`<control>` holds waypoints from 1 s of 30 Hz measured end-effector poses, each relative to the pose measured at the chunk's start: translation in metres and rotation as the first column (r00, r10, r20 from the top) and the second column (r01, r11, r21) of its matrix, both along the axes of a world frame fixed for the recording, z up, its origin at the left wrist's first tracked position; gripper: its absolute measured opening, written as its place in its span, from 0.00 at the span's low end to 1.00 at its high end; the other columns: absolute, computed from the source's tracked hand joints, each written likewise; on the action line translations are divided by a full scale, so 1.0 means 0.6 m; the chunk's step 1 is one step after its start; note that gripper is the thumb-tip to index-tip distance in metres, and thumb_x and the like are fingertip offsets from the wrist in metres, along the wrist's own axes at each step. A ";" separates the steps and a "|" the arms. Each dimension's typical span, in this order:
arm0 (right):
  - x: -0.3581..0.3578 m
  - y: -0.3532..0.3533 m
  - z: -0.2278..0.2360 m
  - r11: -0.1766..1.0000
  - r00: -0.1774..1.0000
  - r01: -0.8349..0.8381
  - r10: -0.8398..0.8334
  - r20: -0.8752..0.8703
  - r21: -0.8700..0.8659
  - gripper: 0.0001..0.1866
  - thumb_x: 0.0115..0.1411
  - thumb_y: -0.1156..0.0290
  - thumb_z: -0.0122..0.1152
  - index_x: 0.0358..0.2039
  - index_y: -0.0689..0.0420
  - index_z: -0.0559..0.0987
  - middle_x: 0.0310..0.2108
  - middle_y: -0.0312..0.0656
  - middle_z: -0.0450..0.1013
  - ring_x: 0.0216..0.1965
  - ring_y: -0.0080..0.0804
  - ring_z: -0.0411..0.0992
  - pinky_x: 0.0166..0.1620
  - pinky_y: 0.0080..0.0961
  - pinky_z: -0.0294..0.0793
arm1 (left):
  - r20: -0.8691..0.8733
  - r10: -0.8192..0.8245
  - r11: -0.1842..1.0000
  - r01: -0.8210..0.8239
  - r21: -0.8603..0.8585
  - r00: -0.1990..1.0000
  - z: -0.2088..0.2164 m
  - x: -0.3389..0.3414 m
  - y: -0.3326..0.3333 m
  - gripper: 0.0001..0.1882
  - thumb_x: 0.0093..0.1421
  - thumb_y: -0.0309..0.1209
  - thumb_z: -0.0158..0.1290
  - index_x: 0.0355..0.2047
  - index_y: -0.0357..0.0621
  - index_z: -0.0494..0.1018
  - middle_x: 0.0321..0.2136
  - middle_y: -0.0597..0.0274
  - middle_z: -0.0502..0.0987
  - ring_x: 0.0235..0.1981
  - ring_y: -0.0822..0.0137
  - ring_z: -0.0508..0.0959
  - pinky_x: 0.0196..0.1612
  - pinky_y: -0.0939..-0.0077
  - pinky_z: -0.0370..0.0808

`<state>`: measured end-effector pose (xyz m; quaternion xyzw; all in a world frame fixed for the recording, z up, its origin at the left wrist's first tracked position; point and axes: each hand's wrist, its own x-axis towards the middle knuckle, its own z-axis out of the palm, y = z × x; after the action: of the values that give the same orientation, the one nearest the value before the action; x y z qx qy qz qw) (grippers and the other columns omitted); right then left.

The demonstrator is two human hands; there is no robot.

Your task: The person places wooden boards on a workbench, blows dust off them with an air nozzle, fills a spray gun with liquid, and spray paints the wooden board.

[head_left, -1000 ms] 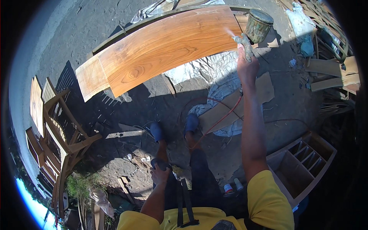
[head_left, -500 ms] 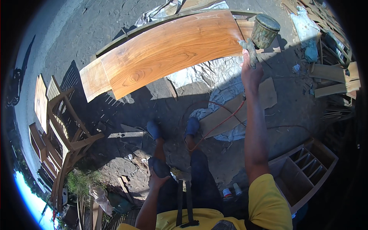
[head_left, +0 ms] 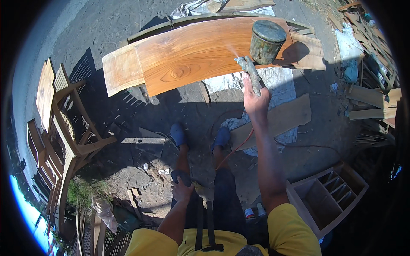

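My right hand (head_left: 257, 101) is closed around the handle of a paint-smeared spray gun (head_left: 252, 73). A dark, stained paint cup (head_left: 265, 48) sits with the gun, above the right part of a long, glossy reddish-brown wooden panel (head_left: 188, 53). From the nozzle a faint mist goes toward the panel's middle. Underneath the panel lies a paler board (head_left: 121, 70), showing at the left end and again at the right. My left hand (head_left: 182, 191) rests on my left knee, thumb and fingers apart, holding nothing.
A reddish hose (head_left: 239, 149) runs across the ground by my feet. White sheeting (head_left: 277, 79) and a loose plank (head_left: 286, 117) lie beyond them. Wooden furniture frames (head_left: 70, 123) stand at left. A compartmented wooden box (head_left: 324, 205) sits lower right; scrap wood (head_left: 371, 100) is piled at right.
My right hand and the spray gun have moved left along the panel, from its right end toward the middle. The view has shifted a little. My left hand stays on the knee.
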<state>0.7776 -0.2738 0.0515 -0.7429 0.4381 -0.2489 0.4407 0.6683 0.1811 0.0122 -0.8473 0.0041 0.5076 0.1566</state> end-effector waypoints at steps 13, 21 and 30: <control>0.126 0.193 0.005 0.984 0.983 -0.177 0.176 -0.052 -0.015 0.13 0.70 0.64 0.66 0.36 0.62 0.84 0.25 0.50 0.80 0.25 0.43 0.80 0.31 0.35 0.75 | 0.036 0.060 0.997 -0.057 -0.057 0.998 -0.008 0.028 0.055 0.50 0.51 0.56 0.67 0.70 0.50 0.63 0.59 0.37 0.69 0.57 0.40 0.76 0.57 0.52 0.78; 0.193 0.287 0.009 0.950 0.949 -0.312 0.313 -0.037 0.012 0.16 0.69 0.59 0.68 0.34 0.62 0.82 0.21 0.52 0.77 0.23 0.47 0.78 0.27 0.37 0.74 | 0.048 0.073 0.994 -0.069 -0.083 0.996 -0.024 0.030 0.081 0.48 0.52 0.55 0.66 0.70 0.53 0.63 0.58 0.39 0.68 0.57 0.41 0.76 0.56 0.51 0.79; 0.216 0.361 0.016 0.903 0.923 -0.384 0.383 0.045 0.191 0.16 0.68 0.58 0.68 0.34 0.59 0.80 0.22 0.49 0.77 0.23 0.47 0.78 0.27 0.36 0.74 | 0.062 0.089 0.990 -0.082 -0.115 0.994 -0.028 0.030 0.094 0.47 0.52 0.55 0.65 0.69 0.52 0.64 0.57 0.39 0.68 0.56 0.40 0.77 0.54 0.50 0.80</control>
<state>0.9073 -0.0573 0.0611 -0.7666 0.3045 -0.1155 0.5535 0.6865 0.2373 -0.0043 -0.8706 -0.0089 0.4841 0.0869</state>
